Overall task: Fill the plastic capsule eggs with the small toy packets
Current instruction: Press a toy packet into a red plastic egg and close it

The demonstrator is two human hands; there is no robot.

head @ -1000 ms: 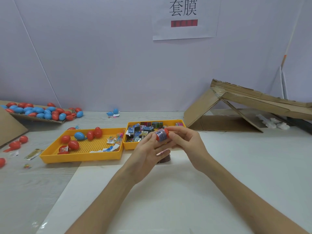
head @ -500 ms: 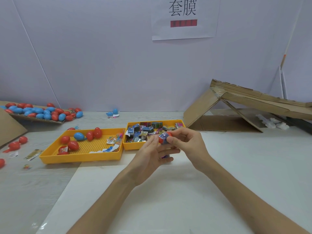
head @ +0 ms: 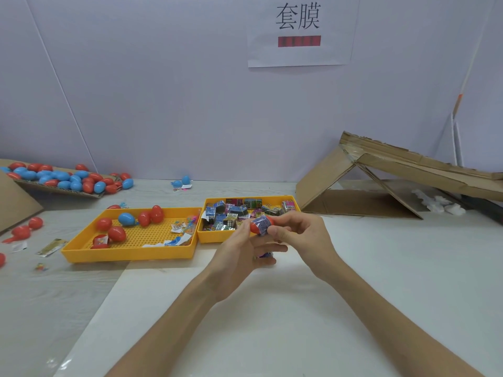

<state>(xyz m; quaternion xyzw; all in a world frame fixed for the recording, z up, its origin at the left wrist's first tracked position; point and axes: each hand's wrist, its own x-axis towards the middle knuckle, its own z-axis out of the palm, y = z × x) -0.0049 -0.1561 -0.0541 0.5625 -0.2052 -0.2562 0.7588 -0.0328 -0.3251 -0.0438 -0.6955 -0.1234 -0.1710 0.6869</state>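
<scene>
**Where the egg sits: between both hands**

While the left hand [head: 239, 257] and right hand [head: 299, 235] meet above the desk [head: 272, 322], each pinches one end of a red capsule egg [head: 255, 227]. Item: blue toy packet [head: 261, 223], at the egg's middle, apparently part-way inside; the seam is blurred. Just behind: small yellow tray [head: 212, 236] of packets [head: 231, 213]. Just beside it, leftward: large yellow tray [head: 128, 253] with loose eggs [head: 117, 234].

Packing workstation: labelled wall sign [head: 299, 31], sorting trays [head: 130, 251], cardboard [head: 408, 170].
</scene>
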